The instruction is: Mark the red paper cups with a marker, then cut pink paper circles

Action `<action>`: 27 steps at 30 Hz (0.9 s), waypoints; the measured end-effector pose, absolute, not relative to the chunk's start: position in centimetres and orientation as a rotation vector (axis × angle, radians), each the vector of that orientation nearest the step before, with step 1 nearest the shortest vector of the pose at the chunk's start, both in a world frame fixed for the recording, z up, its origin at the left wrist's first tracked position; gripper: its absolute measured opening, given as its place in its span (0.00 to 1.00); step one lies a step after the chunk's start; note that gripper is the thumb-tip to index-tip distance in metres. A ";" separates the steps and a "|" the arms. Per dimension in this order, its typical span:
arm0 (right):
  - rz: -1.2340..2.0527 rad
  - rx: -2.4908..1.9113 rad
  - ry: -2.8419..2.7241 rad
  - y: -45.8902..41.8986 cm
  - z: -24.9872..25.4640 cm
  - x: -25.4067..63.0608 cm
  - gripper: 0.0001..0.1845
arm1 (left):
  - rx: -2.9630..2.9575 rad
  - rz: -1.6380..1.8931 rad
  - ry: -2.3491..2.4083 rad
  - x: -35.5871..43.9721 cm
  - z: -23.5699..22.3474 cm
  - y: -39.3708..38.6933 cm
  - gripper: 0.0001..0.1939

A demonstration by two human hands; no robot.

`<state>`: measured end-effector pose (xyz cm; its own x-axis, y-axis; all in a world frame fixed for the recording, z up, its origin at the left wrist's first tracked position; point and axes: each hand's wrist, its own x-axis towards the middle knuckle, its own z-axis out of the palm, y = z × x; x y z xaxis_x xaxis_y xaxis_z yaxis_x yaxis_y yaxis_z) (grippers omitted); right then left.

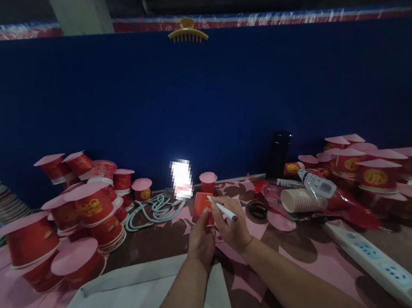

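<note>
My left hand point(202, 238) is closed on a small orange-red square-looking piece point(202, 202), its thumb lying over the front. Whether this piece is a paper cup or folded paper I cannot tell. A white marker point(225, 211) with a dark end is pinched in my right hand point(233, 226), its pale tip at the upper edge of the red piece. Just behind stands a red paper cup with a pink paper disc point(208, 178) on top. Pink paper sheet with round cut-outs point(256, 229) lies around the right hand.
Stacked red cups with pink discs point(91, 203) crowd the left; more cups point(377, 176) stand right. Behind my hands are a coiled pale cable point(155, 213), glowing phone point(181, 179), scissors point(257, 210) and black bottle point(278, 153). A power strip point(378, 264) and white tray point(123, 280) lie nearer.
</note>
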<state>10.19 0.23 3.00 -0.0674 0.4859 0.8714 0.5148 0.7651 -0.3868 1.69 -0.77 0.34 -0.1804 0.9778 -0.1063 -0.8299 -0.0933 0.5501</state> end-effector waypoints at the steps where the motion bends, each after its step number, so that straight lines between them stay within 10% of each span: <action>1: -0.027 -0.797 -1.701 0.2 3.0 10.2 0.09 | 0.337 1.658 0.592 1.7 0.3 -0.8 0.11; 27: -0.036 -0.833 -1.734 -0.1 3.1 10.3 0.10 | 0.360 1.663 0.599 1.9 0.5 -1.1 0.13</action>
